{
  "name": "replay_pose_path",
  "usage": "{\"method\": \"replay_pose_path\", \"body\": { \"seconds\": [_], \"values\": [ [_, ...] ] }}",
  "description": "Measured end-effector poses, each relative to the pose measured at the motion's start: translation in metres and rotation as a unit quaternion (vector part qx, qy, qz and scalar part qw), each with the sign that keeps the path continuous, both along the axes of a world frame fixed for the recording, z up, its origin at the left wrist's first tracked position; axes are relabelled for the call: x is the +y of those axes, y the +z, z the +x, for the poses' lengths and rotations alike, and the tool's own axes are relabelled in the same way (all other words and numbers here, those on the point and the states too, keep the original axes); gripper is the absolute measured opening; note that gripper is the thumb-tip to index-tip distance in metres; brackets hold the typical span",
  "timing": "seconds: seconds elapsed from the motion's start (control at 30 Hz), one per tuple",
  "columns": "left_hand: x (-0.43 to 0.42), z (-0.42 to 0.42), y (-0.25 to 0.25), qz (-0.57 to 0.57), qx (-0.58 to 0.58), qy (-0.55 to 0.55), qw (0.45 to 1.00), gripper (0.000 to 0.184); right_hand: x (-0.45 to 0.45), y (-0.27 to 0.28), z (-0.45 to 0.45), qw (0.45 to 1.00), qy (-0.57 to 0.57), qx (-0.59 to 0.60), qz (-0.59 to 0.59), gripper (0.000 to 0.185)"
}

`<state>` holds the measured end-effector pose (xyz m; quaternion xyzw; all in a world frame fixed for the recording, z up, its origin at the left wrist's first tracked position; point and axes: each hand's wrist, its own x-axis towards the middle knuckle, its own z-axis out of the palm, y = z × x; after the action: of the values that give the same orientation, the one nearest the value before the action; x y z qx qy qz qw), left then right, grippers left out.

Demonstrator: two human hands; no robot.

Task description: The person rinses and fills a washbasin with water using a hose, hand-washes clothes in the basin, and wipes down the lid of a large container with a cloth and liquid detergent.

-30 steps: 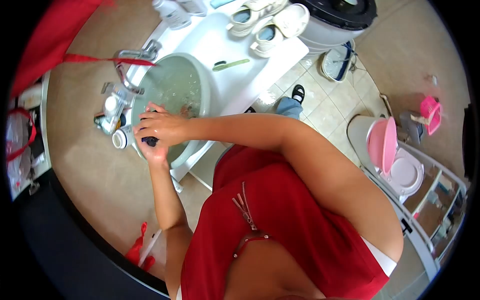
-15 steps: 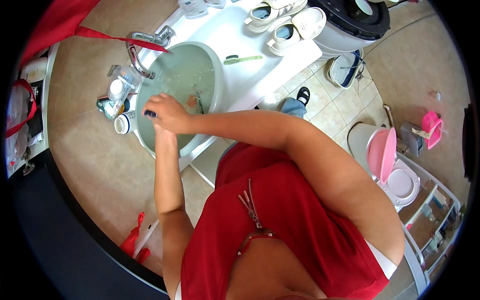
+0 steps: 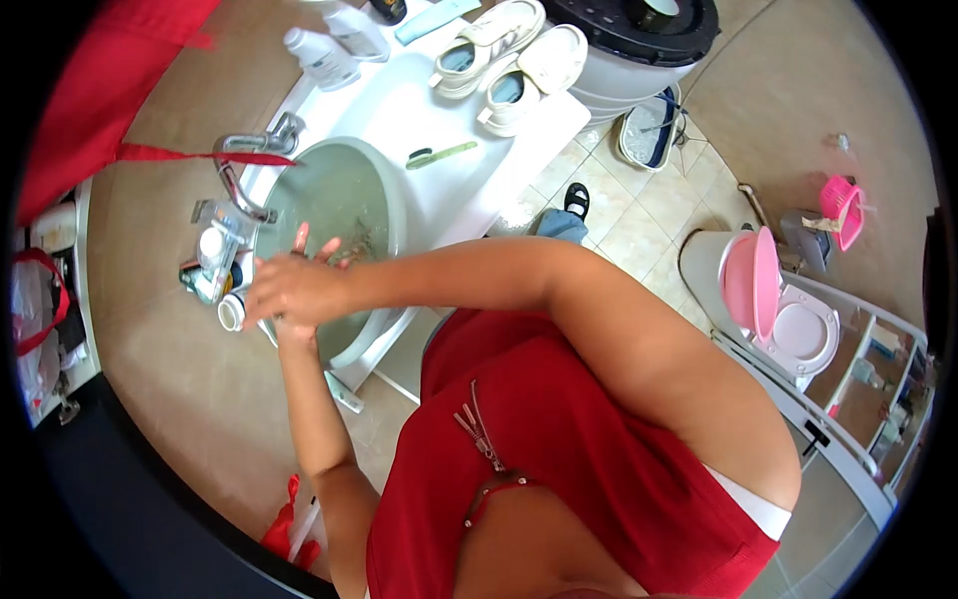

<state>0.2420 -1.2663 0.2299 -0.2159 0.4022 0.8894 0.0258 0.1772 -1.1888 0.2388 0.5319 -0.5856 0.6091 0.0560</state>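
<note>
My right hand (image 3: 294,292) reaches across from the right and lies over my left wrist and the back of the hand, its fingers curled round them. Beyond it, spread fingers of my left hand (image 3: 327,248) show above the water, with nothing visible in them; the rest of that hand is covered. Both hands are over the pale green basin (image 3: 391,215), which holds cloudy water. Something dark and blurred (image 3: 367,240) shows in the water. A chrome tap (image 3: 235,185) arches over the basin's left side. A green-handled brush (image 3: 442,156) lies on the white sink to the right.
White sneakers (image 3: 509,95) rest on the sink's far right end. Bottles (image 3: 324,60) stand at its back, and an open white jar (image 3: 232,312) is left of the basin. A lidded bucket (image 3: 629,70) stands beyond. A red strap (image 3: 200,156) hangs across the tap.
The view has shifted, so the sink sits lower and further left. My left fingers have come into sight, spread beyond my right hand. A small dark thing seen at my right hand no longer shows.
</note>
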Motion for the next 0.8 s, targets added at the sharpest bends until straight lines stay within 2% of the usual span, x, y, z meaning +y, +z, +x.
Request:
{"method": "replay_pose_path", "body": {
  "seconds": [0.13, 0.3, 0.37, 0.53, 0.63, 0.8],
  "values": [
    [-0.020, 0.012, -0.003, -0.106, -0.057, 0.009, 0.993, 0.063, -0.001, 0.012, 0.011, 0.997, 0.071, -0.009, 0.023, 0.007],
    [-0.027, 0.006, -0.006, -0.283, -0.097, 0.133, 0.945, 0.058, -0.010, 0.006, 0.005, 0.995, 0.041, -0.086, 0.028, 0.007],
    [-0.025, -0.004, -0.009, -0.361, -0.100, 0.175, 0.911, 0.057, -0.015, 0.000, 0.002, 0.990, 0.007, -0.138, 0.021, 0.007],
    [0.007, -0.038, -0.034, -0.542, -0.097, 0.225, 0.804, 0.053, -0.014, 0.001, -0.007, 0.945, -0.075, -0.301, 0.101, 0.009],
    [0.013, -0.039, -0.041, -0.589, -0.110, 0.226, 0.768, 0.052, -0.004, 0.002, -0.011, 0.915, -0.095, -0.375, 0.119, 0.011],
    [-0.003, -0.023, -0.038, -0.613, -0.133, 0.214, 0.749, 0.049, -0.009, -0.011, -0.014, 0.893, -0.099, -0.431, 0.078, 0.015]
  ]
}}
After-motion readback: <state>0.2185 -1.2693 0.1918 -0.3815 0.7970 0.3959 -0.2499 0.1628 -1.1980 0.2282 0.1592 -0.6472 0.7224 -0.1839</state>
